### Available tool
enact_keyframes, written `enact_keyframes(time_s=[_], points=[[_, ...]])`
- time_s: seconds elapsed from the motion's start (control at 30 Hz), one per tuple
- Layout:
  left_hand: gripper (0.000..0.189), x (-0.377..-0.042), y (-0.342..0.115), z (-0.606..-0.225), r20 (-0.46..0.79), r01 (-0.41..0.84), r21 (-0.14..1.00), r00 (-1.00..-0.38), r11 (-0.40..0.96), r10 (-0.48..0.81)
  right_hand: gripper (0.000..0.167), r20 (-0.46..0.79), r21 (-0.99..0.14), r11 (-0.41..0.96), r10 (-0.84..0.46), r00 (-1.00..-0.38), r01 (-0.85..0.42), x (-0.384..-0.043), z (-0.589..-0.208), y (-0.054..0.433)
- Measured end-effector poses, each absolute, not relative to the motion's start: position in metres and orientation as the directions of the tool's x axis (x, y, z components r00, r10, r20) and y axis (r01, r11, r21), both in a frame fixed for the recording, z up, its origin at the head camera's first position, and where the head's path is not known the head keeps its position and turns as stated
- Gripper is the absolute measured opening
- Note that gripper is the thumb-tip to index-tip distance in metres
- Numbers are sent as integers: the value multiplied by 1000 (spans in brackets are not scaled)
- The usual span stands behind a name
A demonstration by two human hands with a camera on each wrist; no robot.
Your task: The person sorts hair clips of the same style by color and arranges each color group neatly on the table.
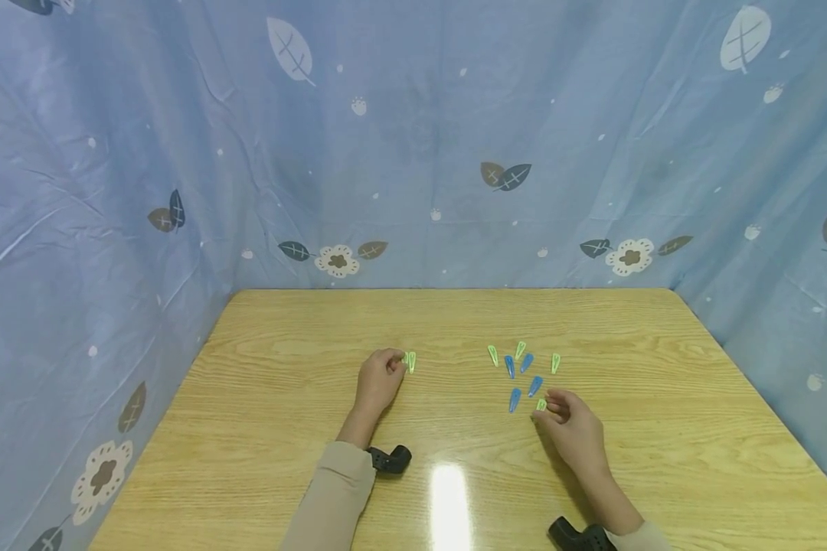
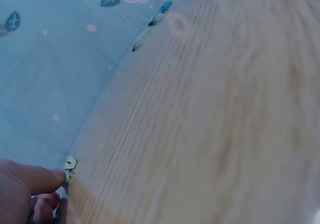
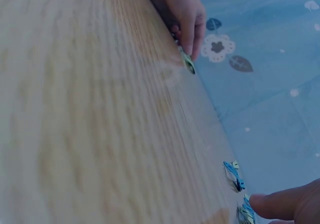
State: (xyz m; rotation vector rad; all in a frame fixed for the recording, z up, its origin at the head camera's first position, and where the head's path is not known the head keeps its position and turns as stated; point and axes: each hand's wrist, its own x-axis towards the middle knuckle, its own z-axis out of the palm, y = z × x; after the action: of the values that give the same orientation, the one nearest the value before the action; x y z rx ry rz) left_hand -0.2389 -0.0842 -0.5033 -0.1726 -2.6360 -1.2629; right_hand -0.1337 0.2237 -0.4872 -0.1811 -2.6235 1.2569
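While the left hand (image 1: 379, 379) pinches a green hair clip (image 1: 406, 358) between thumb and forefinger, left of the worktop's middle, a second green clip (image 1: 412, 363) lies just beside it, towards the right edge. The right hand (image 1: 577, 428), right of the middle and nearer the near edge, seems to pinch another green clip (image 1: 540, 404) in its curled fingers; these partly hide it, so the hold is hard to judge. Beyond and to the left of that hand, a loose group lies flat: four blue clips (image 1: 515, 399) and three more green clips (image 1: 555, 363), the green ones along the group's far side and its left and right ends. Black wrist devices (image 1: 390, 459) sit at both wrists, by the beige sleeves (image 1: 341, 490). Below everything is the wood-grained worktop (image 1: 282, 329), a bright reflection on its nearer part; a blue curtain (image 1: 400, 138) printed with leaves and flowers stands behind its far edge and along both sides.
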Motion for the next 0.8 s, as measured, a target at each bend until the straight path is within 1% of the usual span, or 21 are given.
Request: enact_keyframes(time_s=[0.1,0.4,0.6,0.8], points=[[17,-239,-85,-503,239,194,758,-971,623,12,42,153,-766,643,211,-966,19,-135,-485,221],[17,-238,-85,-503,226,180,755,-974,630,7,40,72,-750,657,193,-979,74,-138,-476,222],[17,-239,-84,-503,228,183,759,-974,625,8,35,8,-760,640,183,-983,113,-140,-474,228],[17,-239,-84,-502,224,182,761,-975,622,11,32,-11,-778,615,186,-982,125,-142,-476,232]])
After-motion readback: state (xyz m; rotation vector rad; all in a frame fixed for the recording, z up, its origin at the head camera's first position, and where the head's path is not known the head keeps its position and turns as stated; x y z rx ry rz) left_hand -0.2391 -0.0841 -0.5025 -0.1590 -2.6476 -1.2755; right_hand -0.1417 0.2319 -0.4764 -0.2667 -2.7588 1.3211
